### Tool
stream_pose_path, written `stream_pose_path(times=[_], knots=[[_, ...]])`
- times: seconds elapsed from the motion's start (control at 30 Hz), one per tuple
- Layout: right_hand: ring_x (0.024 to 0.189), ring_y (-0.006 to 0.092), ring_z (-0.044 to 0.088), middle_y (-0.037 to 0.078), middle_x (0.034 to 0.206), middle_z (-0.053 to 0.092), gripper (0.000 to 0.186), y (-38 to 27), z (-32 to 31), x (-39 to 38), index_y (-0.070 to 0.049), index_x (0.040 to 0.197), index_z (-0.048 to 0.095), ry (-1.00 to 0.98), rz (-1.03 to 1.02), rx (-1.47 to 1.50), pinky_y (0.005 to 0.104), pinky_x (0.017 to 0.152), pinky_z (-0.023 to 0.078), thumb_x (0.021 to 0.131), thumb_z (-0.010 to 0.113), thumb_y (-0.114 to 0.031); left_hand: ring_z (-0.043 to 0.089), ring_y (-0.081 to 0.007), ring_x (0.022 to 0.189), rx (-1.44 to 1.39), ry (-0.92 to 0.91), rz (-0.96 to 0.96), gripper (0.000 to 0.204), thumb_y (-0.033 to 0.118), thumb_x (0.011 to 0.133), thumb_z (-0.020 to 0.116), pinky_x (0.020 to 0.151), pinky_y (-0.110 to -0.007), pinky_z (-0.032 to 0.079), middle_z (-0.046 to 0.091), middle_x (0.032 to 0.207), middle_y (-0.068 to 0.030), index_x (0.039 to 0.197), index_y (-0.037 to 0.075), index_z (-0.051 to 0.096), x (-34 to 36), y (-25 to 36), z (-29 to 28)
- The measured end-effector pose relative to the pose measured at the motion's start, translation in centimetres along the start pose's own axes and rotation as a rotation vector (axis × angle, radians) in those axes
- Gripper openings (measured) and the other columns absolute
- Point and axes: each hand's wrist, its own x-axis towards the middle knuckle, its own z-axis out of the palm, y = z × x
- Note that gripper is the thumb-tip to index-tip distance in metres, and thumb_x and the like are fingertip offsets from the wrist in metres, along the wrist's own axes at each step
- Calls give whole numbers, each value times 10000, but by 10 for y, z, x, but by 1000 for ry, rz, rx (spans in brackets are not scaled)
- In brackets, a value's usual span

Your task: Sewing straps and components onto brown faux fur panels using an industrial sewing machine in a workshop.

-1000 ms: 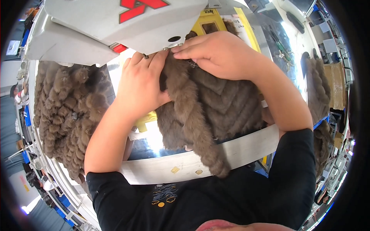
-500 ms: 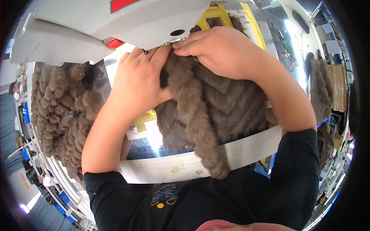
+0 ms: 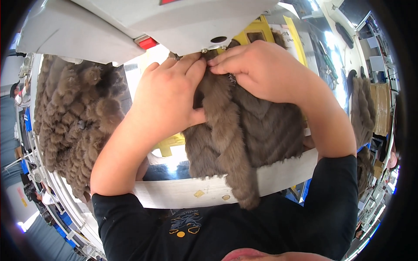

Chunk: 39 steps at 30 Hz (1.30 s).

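Note:
A long brown fur strip (image 3: 230,135) hangs toward me over the table's front edge, lying along a wider fur panel (image 3: 272,130) with a chevron pattern. My left hand (image 3: 167,93) is closed at the strip's upper left edge, its thumb tucked against the fur. My right hand (image 3: 265,71) pinches the top of the fur from the other side, and the fingertips of both hands nearly meet. Right above them is the white head of a sewing machine (image 3: 183,26), which hides the exact spot where the fur edges come together.
A heap of tufted brown fur (image 3: 78,126) lies on the left. Yellow tape (image 3: 296,37) marks the table at the upper right, beside scissors (image 3: 326,61). More fur pieces (image 3: 361,106) hang at the far right. The table's pale front edge (image 3: 174,191) runs close to my body.
The machine head, both hands and the fur appear slightly lower and farther right in the picture. Both hands keep the same hold on the fur.

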Motion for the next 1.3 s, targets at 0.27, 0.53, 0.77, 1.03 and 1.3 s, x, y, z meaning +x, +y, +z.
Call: stream_pose_path(times=[0.27, 0.53, 0.77, 1.03, 1.3], knots=[[1037, 302, 699, 83, 1095, 759, 295, -12, -4, -5, -68, 1047, 782, -20, 5, 10, 406, 906, 563, 811, 610, -27, 655, -325, 1119, 48, -52, 8, 792, 243, 542, 849, 924, -428, 514, 628, 1376, -148, 1273, 49, 616, -6, 8, -6], [1011, 306, 701, 92, 1024, 767, 277, -22, -9, -8, -67, 1016, 787, -55, 53, -24, 428, 868, 567, 812, 599, -50, 667, -326, 1062, -3, -43, 33, 803, 247, 523, 844, 903, -418, 517, 628, 1369, -151, 1267, 44, 619, -7, 11, -3], [966, 326, 696, 92, 1075, 752, 300, -18, -16, -7, -49, 1018, 774, -147, 119, -37, 415, 853, 556, 780, 594, -19, 667, -274, 1020, 5, 12, 79, 749, 274, 538, 879, 843, -406, 518, 641, 1332, -149, 1205, 35, 635, -2, 13, 2], [943, 333, 708, 97, 993, 759, 286, -20, -5, -1, -81, 1024, 780, -31, -23, -59, 442, 830, 573, 810, 592, -52, 662, -318, 1103, 21, -68, 35, 797, 211, 539, 854, 894, -412, 509, 623, 1378, -177, 1277, 35, 613, -7, 9, -11], [991, 319, 697, 68, 1141, 747, 317, -21, -10, -2, -67, 1057, 767, -166, 95, -87, 428, 882, 555, 805, 579, -33, 653, -254, 932, 230, 0, 18, 826, 250, 605, 839, 805, -386, 493, 578, 1434, -149, 1365, 49, 584, -26, 47, -10]])
